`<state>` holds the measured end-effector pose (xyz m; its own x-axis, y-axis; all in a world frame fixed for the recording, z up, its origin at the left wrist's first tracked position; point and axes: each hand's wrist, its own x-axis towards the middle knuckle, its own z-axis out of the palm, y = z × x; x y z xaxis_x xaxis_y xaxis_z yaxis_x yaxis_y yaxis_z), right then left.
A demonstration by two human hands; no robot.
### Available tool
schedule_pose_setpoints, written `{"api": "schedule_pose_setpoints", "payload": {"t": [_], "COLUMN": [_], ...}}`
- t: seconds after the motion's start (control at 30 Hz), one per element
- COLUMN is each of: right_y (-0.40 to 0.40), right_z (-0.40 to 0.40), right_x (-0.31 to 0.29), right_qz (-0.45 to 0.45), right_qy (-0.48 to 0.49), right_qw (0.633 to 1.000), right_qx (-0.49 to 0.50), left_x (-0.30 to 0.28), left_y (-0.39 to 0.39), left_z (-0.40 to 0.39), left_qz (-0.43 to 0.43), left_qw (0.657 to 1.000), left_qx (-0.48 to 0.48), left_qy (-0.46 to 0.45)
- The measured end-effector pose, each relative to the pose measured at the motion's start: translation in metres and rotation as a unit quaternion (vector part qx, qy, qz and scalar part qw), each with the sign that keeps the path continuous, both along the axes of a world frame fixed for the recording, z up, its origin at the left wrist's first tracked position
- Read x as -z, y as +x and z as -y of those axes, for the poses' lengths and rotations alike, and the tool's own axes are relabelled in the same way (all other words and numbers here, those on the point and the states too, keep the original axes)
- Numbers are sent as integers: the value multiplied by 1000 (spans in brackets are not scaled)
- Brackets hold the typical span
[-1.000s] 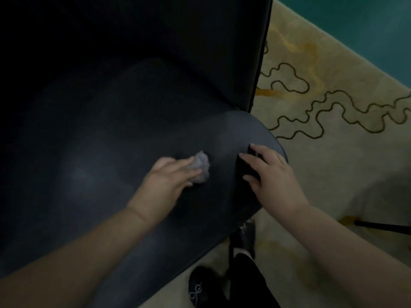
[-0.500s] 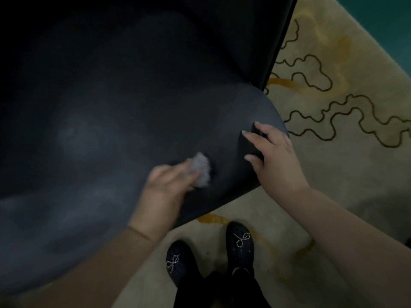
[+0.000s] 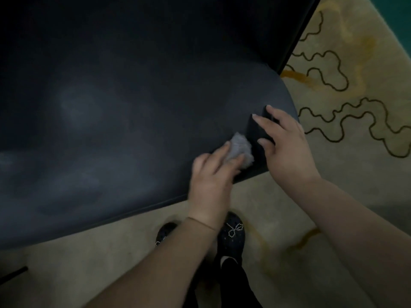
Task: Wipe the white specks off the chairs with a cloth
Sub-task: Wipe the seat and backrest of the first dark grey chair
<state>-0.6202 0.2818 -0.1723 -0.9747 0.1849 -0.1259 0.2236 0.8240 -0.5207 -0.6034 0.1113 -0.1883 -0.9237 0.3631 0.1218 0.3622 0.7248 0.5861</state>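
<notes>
Left hand (image 3: 211, 174): you grip the crumpled cloth (image 3: 241, 150), now nearer the right hand.
Right hand (image 3: 287, 145): fingers straight, resting on the chair seat (image 3: 133, 121) corner as before.
Shoes (image 3: 231, 236): on carpet (image 3: 333, 196).

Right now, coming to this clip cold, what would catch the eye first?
The small pale cloth stands out against the dark chair seat, bunched under the fingers of the left hand near the seat's front right corner. Just beside it, the right hand rests on that corner over a dark flat object that is hard to identify. Off to the right, the cream carpet with its dark wavy lines also draws attention.
</notes>
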Motion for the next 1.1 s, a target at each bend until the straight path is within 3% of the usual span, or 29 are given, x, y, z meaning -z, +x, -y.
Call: {"api": "schedule_pose_setpoints", "payload": {"t": [0.07,0.2,0.33,0.47,0.57,0.73,0.8,0.9,0.97,1.1], "right_y": [1,2,2,2,1,-6,-12,-22,-28,-36], "right_z": [1,4,7,10,15,34,46,69,84,105], "right_x": [0,0,-2,-3,-3,-5,-6,-9,-11,-11], "right_qz": [-3,-1,5,9,4,-2,-9,-15,-17,-19], "right_qy": [1,9,9,30,39,32,27,11,8,14], "right_qw": [1000,1000,1000,999,999,999,999,997,994,989], "right_qx": [2,9,19,10,-7,-28,-39,-74,-105,-145], "left_x": [-2,-11,-9,-4,-3,-8,-7,-12,-10,-5], "left_y": [-13,-35,-29,-15,-12,-32,-34,-29,-27,-24], "left_z": [42,114,67,-3,-4,104,171,243,233,148], "left_qz": [-20,-23,-6,5,4,-46,-40,16,24,-4], "left_qw": [999,984,976,987,995,987,967,910,906,944], "left_qx": [-13,-158,-214,-161,-100,-146,-231,-400,-407,-318], "left_qy": [-35,-75,-36,17,27,-56,-97,-103,-112,-83]}}
